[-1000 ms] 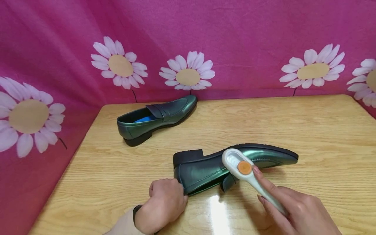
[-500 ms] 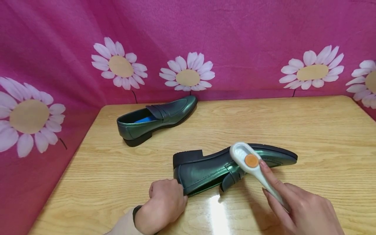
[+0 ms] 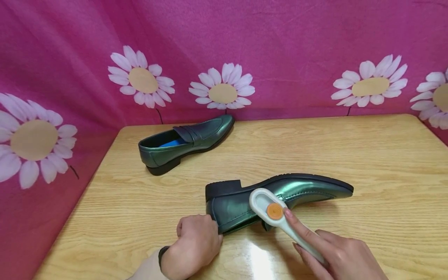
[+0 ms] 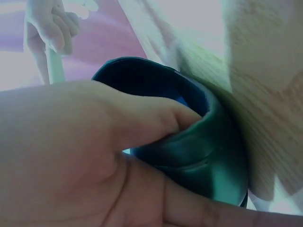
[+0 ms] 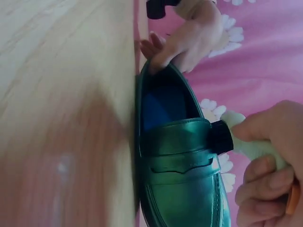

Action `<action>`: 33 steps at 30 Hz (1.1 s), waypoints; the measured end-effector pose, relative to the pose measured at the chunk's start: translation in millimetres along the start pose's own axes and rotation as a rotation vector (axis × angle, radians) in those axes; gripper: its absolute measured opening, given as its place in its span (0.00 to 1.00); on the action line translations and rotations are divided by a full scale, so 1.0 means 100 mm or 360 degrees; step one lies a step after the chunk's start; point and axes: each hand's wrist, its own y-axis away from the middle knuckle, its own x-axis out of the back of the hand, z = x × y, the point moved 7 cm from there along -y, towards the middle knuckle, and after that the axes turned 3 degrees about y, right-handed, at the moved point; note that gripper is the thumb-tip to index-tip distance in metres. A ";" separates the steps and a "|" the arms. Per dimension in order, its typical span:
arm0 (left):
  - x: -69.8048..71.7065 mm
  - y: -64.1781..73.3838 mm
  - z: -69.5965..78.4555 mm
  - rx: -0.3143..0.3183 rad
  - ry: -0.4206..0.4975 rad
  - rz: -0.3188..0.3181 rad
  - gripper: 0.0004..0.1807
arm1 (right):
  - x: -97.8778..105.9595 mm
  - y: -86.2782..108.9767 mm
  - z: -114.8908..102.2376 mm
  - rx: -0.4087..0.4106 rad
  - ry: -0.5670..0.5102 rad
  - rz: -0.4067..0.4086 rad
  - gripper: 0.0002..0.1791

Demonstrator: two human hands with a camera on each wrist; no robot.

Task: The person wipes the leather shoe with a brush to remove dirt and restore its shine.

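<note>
A shiny dark green loafer (image 3: 304,188) lies on its side on the table, sole facing away and toe to the right. My left hand (image 3: 196,243) grips its heel end; in the left wrist view the thumb goes inside the shoe opening (image 4: 151,71). With my right hand (image 3: 341,252) I hold a white shoe brush (image 3: 301,239) by its handle, index finger beside the orange button (image 3: 274,211). Dark bristles (image 5: 221,137) touch the upper beside the strap in the right wrist view.
The matching loafer (image 3: 206,134), with a blue insole, stands upright farther back on the wooden table (image 3: 332,144). A pink cloth (image 3: 287,46) printed with white daisies hangs behind the table and along its left side.
The brush first slid a little toward the toe, then back left toward the heel along the shoe's side. My left hand and both loafers have stayed in place.
</note>
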 end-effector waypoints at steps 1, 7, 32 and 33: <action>0.00 0.00 0.00 -0.0004 -0.0003 0.0002 0.26 | 0.00 0.00 0.00 -0.0007 0.0025 0.0000 0.47; 0.01 0.01 0.01 -0.0013 0.0004 0.0036 0.26 | 0.13 -0.05 0.14 -0.0161 0.0201 0.0074 0.44; 0.05 0.02 -0.04 -0.0037 0.0088 0.0053 0.26 | -0.04 -0.05 -0.03 0.0117 0.0092 0.0106 0.26; 0.05 0.02 -0.04 -0.0045 0.0090 0.0056 0.26 | -0.04 -0.05 -0.03 0.0121 0.0089 0.0114 0.26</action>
